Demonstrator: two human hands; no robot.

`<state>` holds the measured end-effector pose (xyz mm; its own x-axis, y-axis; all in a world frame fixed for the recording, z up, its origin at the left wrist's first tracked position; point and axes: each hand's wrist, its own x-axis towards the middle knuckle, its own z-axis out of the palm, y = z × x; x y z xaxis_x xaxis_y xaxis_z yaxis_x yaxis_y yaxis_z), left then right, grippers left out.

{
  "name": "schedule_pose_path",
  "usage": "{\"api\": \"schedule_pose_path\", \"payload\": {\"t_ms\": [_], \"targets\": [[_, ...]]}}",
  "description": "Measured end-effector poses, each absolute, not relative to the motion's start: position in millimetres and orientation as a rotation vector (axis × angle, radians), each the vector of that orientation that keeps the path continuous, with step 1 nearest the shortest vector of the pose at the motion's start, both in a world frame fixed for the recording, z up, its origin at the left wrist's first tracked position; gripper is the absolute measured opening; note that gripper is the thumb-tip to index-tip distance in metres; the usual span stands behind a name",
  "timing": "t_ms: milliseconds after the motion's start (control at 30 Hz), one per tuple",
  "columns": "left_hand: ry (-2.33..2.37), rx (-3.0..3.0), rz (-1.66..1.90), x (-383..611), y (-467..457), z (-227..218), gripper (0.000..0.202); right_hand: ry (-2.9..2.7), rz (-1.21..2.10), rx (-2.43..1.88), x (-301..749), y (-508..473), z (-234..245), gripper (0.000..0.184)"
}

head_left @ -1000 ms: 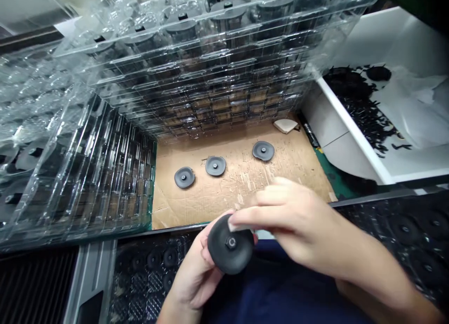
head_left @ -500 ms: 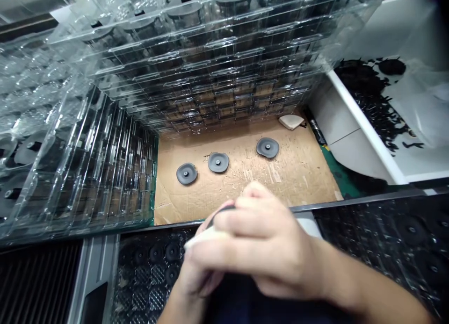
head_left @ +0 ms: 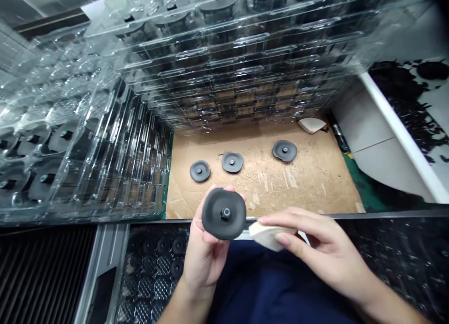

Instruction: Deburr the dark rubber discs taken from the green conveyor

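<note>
My left hand holds up a dark grey rubber disc with a small hub in its middle, fingers closed behind it. Just right of the disc, my right hand pinches a small white wedge-shaped piece whose tip nearly touches the disc's edge. Three similar discs lie on the cardboard sheet ahead: a left disc, a middle disc and a right disc.
Tall stacks of clear plastic trays holding discs wall the back, and another clear stack stands at the left. A second white wedge lies at the cardboard's far right. A white bin with black scraps stands right. Black trays lie below.
My right hand, which covered the disc while rubbing it with the white piece, has drawn off to the right. The disc's face now shows. The view has shifted slightly left.
</note>
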<state>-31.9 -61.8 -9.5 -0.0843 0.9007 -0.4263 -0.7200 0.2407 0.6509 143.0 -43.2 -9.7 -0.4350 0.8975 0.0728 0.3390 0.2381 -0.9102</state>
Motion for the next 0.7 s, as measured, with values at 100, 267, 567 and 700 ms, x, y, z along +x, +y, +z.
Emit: {"api": "schedule_pose_path", "payload": {"t_ms": [100,267,567,700], "targets": [[0.931,0.233,1.367,-32,-62,-11,0.054,-1.923,1.042,-1.323,149,-45,-53,0.021],[0.944,0.225,1.31,-30,-64,-13,0.057,-1.938,0.973,-1.406,152,-25,-55,0.022],[0.972,0.162,1.231,-24,-73,-9,0.046,-2.078,0.805,-0.787,110,-34,41,0.026],[1.007,0.141,1.189,-24,-74,-9,0.052,-2.142,0.923,-0.866,104,-31,34,0.023]]}}
